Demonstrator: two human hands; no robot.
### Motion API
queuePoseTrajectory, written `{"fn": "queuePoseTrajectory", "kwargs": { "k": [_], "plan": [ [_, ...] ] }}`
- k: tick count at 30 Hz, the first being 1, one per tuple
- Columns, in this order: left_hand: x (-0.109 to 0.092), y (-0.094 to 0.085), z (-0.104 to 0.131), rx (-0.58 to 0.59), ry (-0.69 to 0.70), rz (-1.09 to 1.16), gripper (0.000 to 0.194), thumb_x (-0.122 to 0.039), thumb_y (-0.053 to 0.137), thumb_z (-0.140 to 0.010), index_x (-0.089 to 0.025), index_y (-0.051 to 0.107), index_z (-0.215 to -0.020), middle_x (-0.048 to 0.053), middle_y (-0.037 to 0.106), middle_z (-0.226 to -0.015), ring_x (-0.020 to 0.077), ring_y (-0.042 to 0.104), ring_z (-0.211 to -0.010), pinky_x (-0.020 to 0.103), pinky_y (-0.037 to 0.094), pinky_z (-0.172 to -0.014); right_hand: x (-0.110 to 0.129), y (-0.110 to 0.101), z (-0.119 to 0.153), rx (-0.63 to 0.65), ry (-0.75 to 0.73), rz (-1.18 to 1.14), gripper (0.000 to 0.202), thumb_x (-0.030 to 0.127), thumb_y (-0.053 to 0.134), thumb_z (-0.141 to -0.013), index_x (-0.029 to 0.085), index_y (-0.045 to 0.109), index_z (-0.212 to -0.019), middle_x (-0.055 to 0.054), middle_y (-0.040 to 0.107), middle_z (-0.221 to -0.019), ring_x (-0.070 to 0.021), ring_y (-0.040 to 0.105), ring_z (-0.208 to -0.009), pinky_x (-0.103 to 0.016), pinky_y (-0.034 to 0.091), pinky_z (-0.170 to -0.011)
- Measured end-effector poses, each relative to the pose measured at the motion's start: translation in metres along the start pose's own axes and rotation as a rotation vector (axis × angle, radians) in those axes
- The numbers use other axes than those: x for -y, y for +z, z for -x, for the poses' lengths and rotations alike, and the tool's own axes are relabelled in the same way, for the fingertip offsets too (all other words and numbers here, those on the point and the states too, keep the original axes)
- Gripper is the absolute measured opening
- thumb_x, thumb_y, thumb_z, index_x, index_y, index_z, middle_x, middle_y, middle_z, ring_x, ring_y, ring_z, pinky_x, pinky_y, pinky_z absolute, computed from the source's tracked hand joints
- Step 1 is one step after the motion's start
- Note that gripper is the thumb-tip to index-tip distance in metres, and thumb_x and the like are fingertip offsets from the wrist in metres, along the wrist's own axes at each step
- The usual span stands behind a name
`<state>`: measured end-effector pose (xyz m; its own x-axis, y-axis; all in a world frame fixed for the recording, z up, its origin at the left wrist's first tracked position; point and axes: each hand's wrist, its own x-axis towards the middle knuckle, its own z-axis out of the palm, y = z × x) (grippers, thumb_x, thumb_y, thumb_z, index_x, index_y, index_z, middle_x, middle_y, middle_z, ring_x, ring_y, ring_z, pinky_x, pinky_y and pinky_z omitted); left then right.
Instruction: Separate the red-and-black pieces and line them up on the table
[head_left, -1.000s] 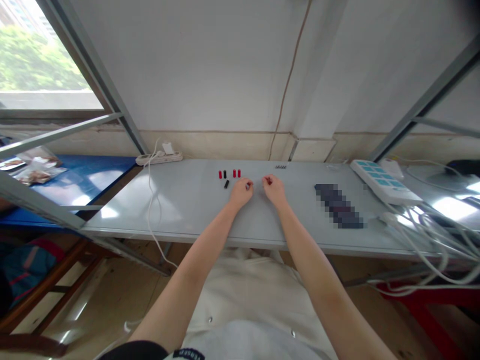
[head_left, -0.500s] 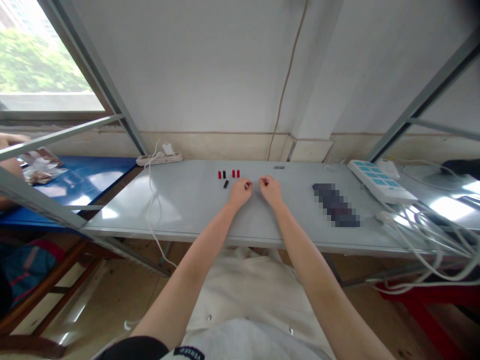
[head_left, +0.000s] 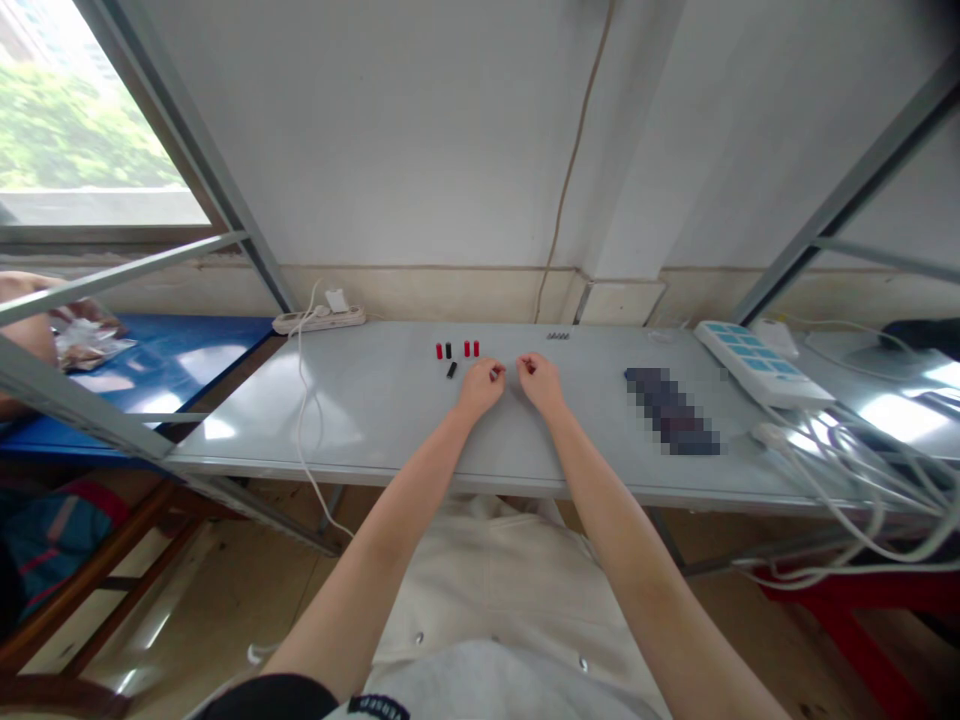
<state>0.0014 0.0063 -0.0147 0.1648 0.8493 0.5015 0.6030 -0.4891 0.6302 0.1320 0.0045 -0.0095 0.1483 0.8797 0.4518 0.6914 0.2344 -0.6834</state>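
My left hand [head_left: 483, 384] rests on the grey table with its fingers closed round something small and dark that I cannot make out. A short gap to the right, my right hand [head_left: 538, 378] is closed too, its fingertips pinched on a small dark reddish piece too tiny to name. Just beyond my left hand stand two red cylinders [head_left: 471, 349]. Farther left are another red cylinder [head_left: 439, 351] and a black cylinder [head_left: 448, 350], both upright. A second black cylinder [head_left: 451, 370] lies on its side nearer to me. Several small dark pieces [head_left: 558, 336] lie in a row at the back.
A blurred-out dark object [head_left: 671, 412] lies to the right on the grey table [head_left: 390, 420]. Beyond it is a large white power strip [head_left: 761, 364] with tangled cables. A white cable [head_left: 301, 400] crosses the left side from another power strip [head_left: 322, 318]. Another person's arm shows far left.
My hands stay almost in place, with only slight finger movement. The cylinders on the table have not moved. At far left, the other person's arm has shifted a little.
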Motion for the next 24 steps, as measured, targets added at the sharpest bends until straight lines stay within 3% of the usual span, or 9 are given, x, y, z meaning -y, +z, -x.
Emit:
{"fn": "queuePoseTrajectory", "kwargs": {
  "k": [7, 16, 20, 24],
  "plan": [
    [-0.001, -0.002, 0.001, 0.048, 0.010, -0.093, 0.017, -0.011, 0.048, -0.072, -0.012, 0.062, -0.082, 0.007, 0.064, -0.083, 0.0131, 0.056, -0.074, 0.026, 0.045, -0.073, 0.000, -0.001, 0.001, -0.007, -0.011, -0.010, 0.018, 0.026, 0.044, -0.075, 0.017, 0.059, -0.072, -0.005, 0.060, -0.064, -0.0154, 0.053, -0.061, -0.027, 0.038, -0.062],
    [-0.017, -0.024, -0.005, 0.263, -0.073, -0.451, 0.034, -0.022, 0.043, -0.079, -0.013, 0.053, -0.111, 0.012, 0.064, -0.094, 0.0225, 0.059, -0.089, 0.031, 0.044, -0.075, 0.005, -0.003, 0.001, -0.009, -0.011, -0.056, 0.018, 0.027, 0.044, -0.075, 0.017, 0.059, -0.073, -0.005, 0.060, -0.065, -0.0157, 0.054, -0.061, -0.027, 0.038, -0.061],
    [-0.018, -0.033, -0.009, 0.327, -0.108, -0.557, 0.058, -0.027, 0.044, -0.079, -0.011, 0.028, -0.133, 0.016, 0.062, -0.100, 0.0262, 0.059, -0.091, 0.034, 0.044, -0.073, 0.007, -0.003, 0.001, 0.001, 0.002, -0.045, 0.018, 0.027, 0.044, -0.075, 0.018, 0.060, -0.075, -0.005, 0.061, -0.066, -0.0158, 0.054, -0.062, -0.027, 0.038, -0.061],
    [-0.017, -0.033, -0.013, 0.309, -0.170, -0.607, 0.073, -0.026, 0.042, -0.080, -0.012, 0.003, -0.139, 0.016, 0.062, -0.100, 0.0254, 0.060, -0.089, 0.033, 0.044, -0.073, 0.008, -0.003, 0.001, 0.011, 0.005, -0.027, 0.018, 0.026, 0.044, -0.075, 0.018, 0.060, -0.074, -0.005, 0.061, -0.066, -0.0154, 0.054, -0.062, -0.027, 0.038, -0.061]
  ]
}}
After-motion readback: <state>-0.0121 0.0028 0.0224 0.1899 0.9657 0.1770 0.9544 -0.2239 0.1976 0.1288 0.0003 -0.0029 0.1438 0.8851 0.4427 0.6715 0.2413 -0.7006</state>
